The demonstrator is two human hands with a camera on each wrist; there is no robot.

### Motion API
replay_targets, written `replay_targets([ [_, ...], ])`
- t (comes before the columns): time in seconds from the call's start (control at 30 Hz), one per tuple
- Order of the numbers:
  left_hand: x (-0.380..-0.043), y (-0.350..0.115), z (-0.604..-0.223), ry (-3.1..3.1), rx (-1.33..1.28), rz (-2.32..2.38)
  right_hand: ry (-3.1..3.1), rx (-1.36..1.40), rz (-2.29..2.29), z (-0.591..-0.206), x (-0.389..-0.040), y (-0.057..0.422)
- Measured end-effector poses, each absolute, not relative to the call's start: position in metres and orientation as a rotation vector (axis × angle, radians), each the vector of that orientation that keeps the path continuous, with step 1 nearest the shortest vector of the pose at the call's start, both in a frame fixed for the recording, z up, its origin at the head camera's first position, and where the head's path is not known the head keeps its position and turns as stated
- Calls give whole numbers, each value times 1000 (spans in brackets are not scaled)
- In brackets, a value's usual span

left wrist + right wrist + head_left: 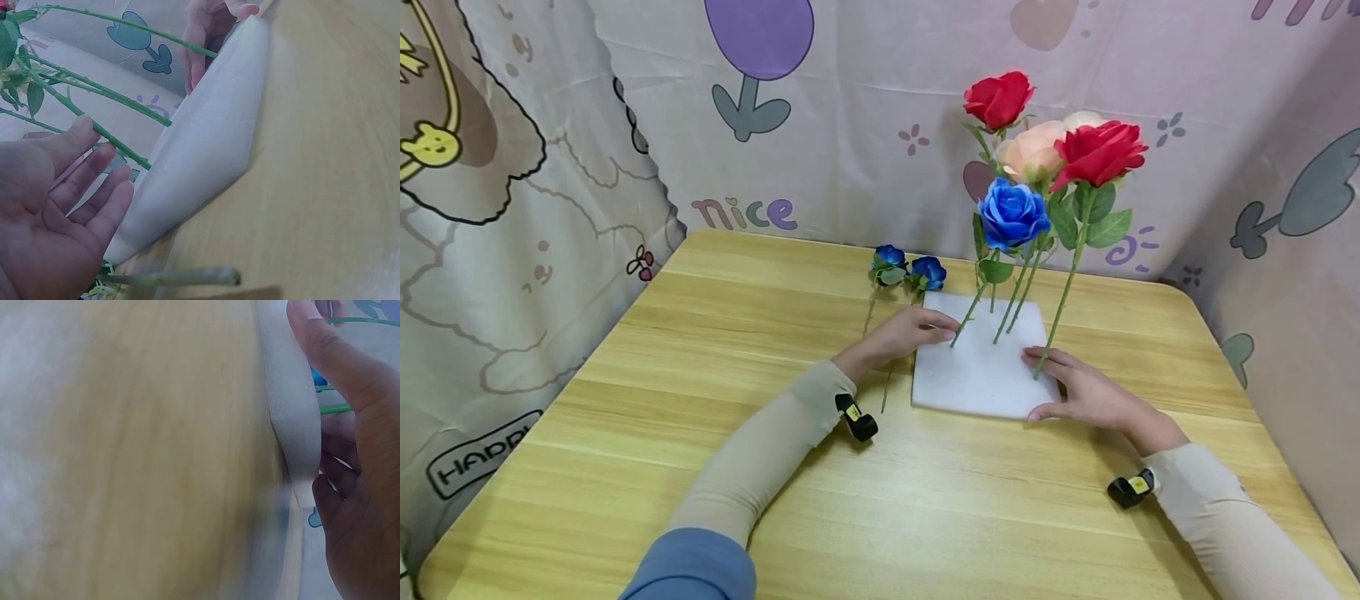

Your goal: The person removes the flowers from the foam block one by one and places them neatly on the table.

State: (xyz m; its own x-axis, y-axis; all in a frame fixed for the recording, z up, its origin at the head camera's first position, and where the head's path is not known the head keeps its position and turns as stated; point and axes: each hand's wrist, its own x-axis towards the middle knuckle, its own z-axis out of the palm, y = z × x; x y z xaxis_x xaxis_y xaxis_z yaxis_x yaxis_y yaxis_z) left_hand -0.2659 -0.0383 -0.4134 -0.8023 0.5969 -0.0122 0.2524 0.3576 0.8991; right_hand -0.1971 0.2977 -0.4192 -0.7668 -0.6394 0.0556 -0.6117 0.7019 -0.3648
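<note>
A white foam board (966,385) lies on the table with several artificial roses standing in it. At its left side is my left hand (904,333), its fingers loosely bent beside the lower stem of the standing blue rose (1012,213). In the left wrist view, the thumb of this left hand (44,194) reaches a green stem (122,148); the fingers are spread apart below it. My right hand (1093,393) holds the board's right front corner. The right wrist view shows the right thumb (340,356) against the foam board (290,394), the other fingers partly hidden.
Two blue roses (889,257) (928,272) lie on the wooden table (775,333) left of the board, one stem passing under the left forearm. In the board also stand red roses (998,101) (1101,154) and a peach rose (1032,152). A printed curtain (865,125) hangs behind.
</note>
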Motion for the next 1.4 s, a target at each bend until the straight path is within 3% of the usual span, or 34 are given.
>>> replay_targets([
  [1.4, -281, -16, -417, 2043, 801, 1694, 2836, -1062, -539, -417, -197, 296],
])
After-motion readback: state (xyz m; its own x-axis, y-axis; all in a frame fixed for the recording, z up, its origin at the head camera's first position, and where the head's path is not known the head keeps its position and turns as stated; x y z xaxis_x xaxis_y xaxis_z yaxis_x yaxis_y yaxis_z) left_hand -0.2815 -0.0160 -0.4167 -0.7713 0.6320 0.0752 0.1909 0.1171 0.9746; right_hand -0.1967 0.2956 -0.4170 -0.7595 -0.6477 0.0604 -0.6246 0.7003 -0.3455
